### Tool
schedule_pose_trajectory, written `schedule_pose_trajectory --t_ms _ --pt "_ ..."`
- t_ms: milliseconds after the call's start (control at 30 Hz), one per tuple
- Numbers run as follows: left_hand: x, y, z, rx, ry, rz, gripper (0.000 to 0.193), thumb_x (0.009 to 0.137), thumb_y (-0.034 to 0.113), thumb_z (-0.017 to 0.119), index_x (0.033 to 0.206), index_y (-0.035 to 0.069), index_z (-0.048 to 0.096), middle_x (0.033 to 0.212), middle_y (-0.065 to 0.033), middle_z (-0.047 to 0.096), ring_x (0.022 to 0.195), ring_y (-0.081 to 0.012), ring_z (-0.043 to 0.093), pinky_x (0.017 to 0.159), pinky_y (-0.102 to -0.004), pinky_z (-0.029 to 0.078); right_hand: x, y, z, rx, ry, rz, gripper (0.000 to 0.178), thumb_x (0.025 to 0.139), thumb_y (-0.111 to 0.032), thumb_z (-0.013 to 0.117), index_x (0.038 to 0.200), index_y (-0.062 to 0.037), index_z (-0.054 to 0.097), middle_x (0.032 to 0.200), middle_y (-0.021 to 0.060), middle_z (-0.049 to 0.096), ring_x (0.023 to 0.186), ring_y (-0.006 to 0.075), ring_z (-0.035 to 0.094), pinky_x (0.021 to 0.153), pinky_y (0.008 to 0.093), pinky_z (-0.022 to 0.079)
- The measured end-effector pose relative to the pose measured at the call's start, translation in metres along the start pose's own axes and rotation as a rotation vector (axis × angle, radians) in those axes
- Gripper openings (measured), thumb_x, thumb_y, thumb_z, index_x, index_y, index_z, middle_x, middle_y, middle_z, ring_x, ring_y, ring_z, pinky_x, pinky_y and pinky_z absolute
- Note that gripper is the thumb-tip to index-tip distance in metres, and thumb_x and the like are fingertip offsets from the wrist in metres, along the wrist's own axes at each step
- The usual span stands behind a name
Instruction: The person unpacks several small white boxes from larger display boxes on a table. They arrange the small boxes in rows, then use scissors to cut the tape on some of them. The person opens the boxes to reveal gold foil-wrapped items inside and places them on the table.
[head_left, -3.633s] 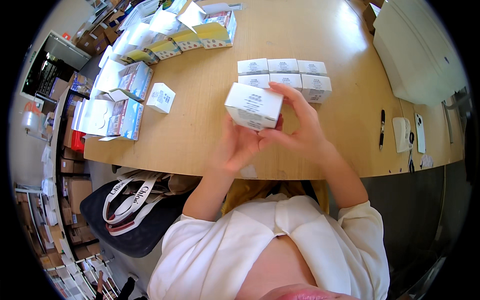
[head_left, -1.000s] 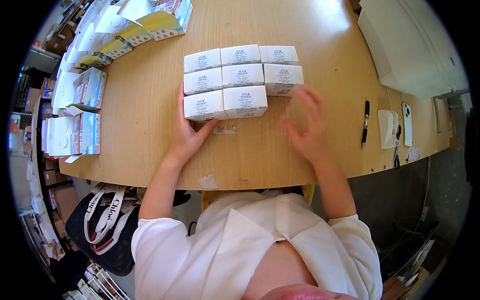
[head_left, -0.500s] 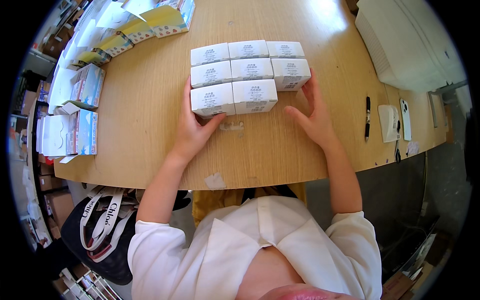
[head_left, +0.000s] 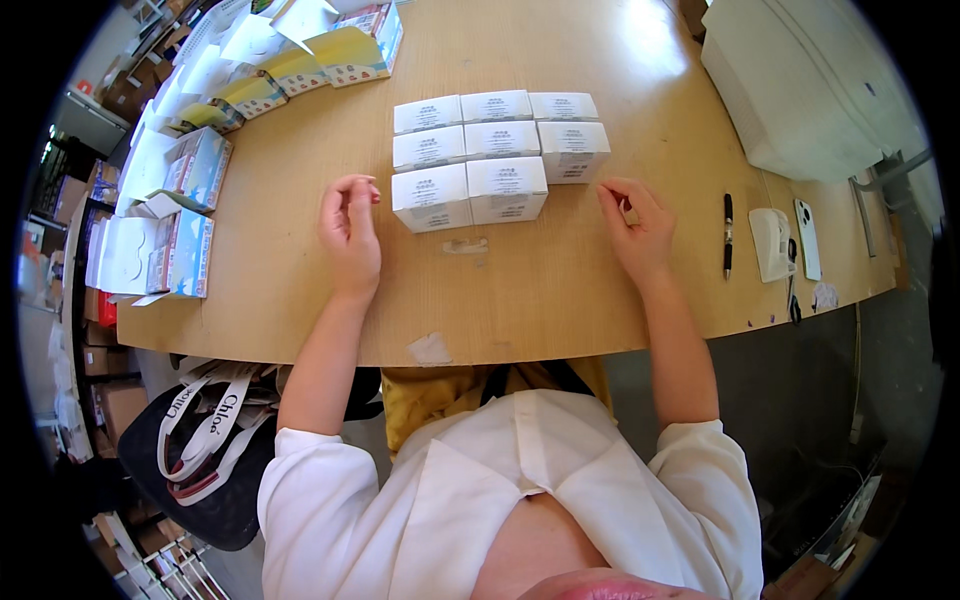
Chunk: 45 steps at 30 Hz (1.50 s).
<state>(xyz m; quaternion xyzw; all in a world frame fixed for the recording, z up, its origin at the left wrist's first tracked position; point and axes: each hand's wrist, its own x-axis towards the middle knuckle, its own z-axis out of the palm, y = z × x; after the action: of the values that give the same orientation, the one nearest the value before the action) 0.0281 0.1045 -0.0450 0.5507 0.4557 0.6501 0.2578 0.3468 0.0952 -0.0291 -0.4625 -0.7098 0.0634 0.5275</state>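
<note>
Small white cartons [head_left: 507, 190] with grey print stand close together in three rows on the wooden table [head_left: 520, 300]. Two cartons make up the nearest row, and the rows behind have three each. My left hand [head_left: 350, 235] is beside the front left carton, a little apart from it, with its fingers curled in and nothing seen in them. On the other side, my right hand [head_left: 640, 232] is curled near the front of the right-hand carton [head_left: 573, 152]. A small gap shows between its bent fingers, and it holds nothing that I can see.
Opened colourful boxes [head_left: 185, 255] line the table's left edge, flaps up. A large white plastic bin [head_left: 790, 100] stands at the far right. Nearer lie a black pen [head_left: 728, 235], scissors [head_left: 793, 285] and a white phone [head_left: 808, 240]. A black bag [head_left: 200, 465] is below left.
Both hands have come away from the cartons and curled their fingers. The left moved left from the front carton. The grouped cartons keep their arrangement, with the view slightly shifted.
</note>
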Motion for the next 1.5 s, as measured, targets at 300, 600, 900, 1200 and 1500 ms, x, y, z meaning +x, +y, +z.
schedule_pose_trajectory --t_ms 300,600,900,1200,1500 --pt "0.000 -0.012 -0.001 0.045 -0.033 -0.027 0.008 0.091 0.011 0.063 0.089 0.004 0.062 0.084 -0.0003 0.060 0.079 -0.0081 0.054 0.075 -0.0231 0.044 0.000 -0.006 -0.008 -0.068 -0.043 -0.045 0.005 0.082 -0.002 0.069 0.085 -0.0038 0.066 0.077 0.0072 0.065 0.063 0.0183 0.060 0.053 0.0278 0.047" --pt "-0.001 -0.014 -0.006 0.067 -0.063 -0.023 0.005 0.089 0.006 0.062 0.090 0.002 0.061 0.085 -0.0016 0.060 0.081 -0.0099 0.054 0.075 -0.0232 0.044 0.001 -0.005 -0.003 -0.030 -0.057 -0.076 0.006 0.080 -0.006 0.069 0.082 -0.0070 0.064 0.071 0.0068 0.062 0.061 0.0228 0.059 0.054 0.0323 0.048" --pt "0.000 -0.008 -0.003 0.079 -0.078 -0.029 0.009 0.091 0.010 0.063 0.094 0.002 0.060 0.087 -0.0007 0.058 0.082 -0.0092 0.053 0.075 -0.0226 0.042 -0.005 0.000 -0.007 -0.041 0.009 -0.072 0.003 0.082 -0.006 0.069 0.083 -0.0062 0.066 0.068 0.0049 0.062 0.056 0.0164 0.057 0.049 0.0267 0.045" --pt "0.001 -0.015 -0.005 0.061 -0.118 -0.069 0.007 0.092 0.008 0.060 0.096 0.002 0.060 0.090 -0.0009 0.058 0.083 -0.0086 0.053 0.075 -0.0222 0.042 -0.012 -0.009 -0.037 -0.130 0.291 0.232 0.007 0.081 -0.004 0.067 0.088 -0.0038 0.066 0.077 0.0086 0.065 0.070 0.0220 0.063 0.061 0.0294 0.049" --pt "-0.006 0.015 0.000 0.017 -0.095 -0.156 0.008 0.088 0.002 0.063 0.095 0.001 0.060 0.092 -0.0036 0.060 0.088 -0.0114 0.055 0.083 -0.0240 0.043 -0.113 0.113 -0.298 -1.153 0.288 0.615 0.037 0.084 -0.028 0.068 0.111 -0.0030 0.067 0.102 0.0206 0.067 0.096 0.0355 0.065 0.084 0.0426 0.050"
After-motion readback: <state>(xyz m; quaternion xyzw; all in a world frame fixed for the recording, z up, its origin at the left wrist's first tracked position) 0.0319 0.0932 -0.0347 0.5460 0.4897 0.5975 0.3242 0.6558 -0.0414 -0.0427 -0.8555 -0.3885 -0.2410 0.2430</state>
